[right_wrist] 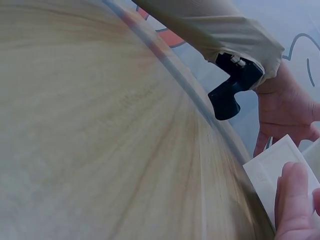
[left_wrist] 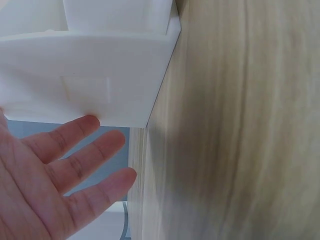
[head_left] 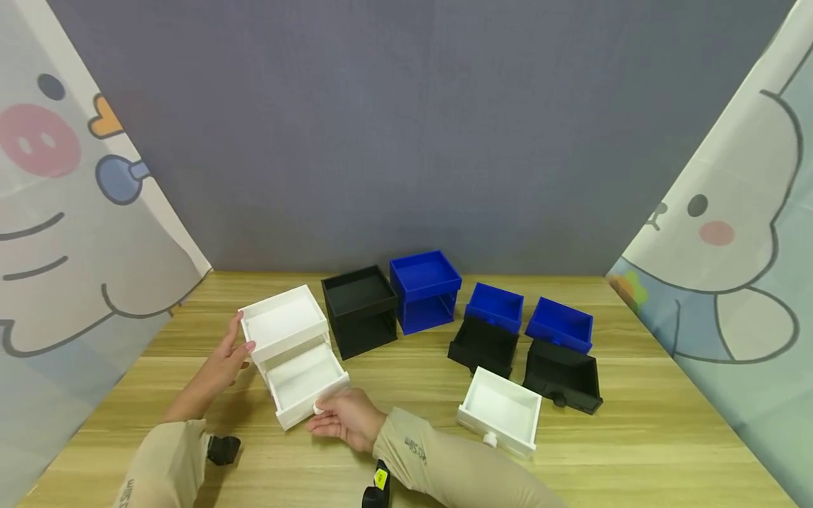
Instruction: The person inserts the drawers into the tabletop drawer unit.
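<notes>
Lower left of frame, white drawer (head_left: 306, 377) juts from white case (head_left: 293, 340), pointing up-left into it; right hand (head_left: 349, 419), nearer, pinches its knob (head_left: 318, 408), left hand (head_left: 224, 363) touches case's left side, fingers spread.

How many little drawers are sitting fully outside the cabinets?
5, all at the right: left blue drawer and right blue drawer behind, left black drawer and right black drawer before them, white drawer frontmost. None seem hidden.

Knob (head_left: 318, 408) before white cabinet (head_left: 284, 323) partly hidden by right hand (head_left: 351, 418), left sleeve (head_left: 168, 462) nearer than cabinet cut off
</notes>
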Tool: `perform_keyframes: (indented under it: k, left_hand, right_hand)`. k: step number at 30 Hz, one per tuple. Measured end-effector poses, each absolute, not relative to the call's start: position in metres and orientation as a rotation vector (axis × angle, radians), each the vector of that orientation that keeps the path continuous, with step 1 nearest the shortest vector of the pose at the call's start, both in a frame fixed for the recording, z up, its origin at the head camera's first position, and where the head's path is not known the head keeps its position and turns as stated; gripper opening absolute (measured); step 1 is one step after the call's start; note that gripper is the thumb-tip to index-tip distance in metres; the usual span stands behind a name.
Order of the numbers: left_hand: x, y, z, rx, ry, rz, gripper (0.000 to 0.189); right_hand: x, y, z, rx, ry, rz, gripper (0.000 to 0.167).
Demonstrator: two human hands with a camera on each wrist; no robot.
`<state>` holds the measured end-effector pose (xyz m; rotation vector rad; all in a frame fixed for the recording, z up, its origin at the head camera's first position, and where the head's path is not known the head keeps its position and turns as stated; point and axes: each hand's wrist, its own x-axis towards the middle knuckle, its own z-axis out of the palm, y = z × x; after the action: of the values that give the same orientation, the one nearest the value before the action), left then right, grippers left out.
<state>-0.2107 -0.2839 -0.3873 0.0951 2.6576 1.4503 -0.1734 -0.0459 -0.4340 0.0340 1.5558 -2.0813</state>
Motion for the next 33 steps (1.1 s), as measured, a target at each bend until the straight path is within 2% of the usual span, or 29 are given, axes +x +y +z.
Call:
perform_keyframes:
  k: [24, 33]
  left_hand:
    - [-0.212, -0.285, -0.391, 0.118, 2.682, 1.469, 0.068]
    - [-0.212, -0.288, -0.393, 0.235, 2.736, 1.466, 0.068]
  right_hand:
    - [-0.182, -0.060, -0.433, 0.109, 1.527, -2.112, 0.005]
    - [-0.183, -0.064, -0.434, 0.204, 1.581, -2.184, 0.004]
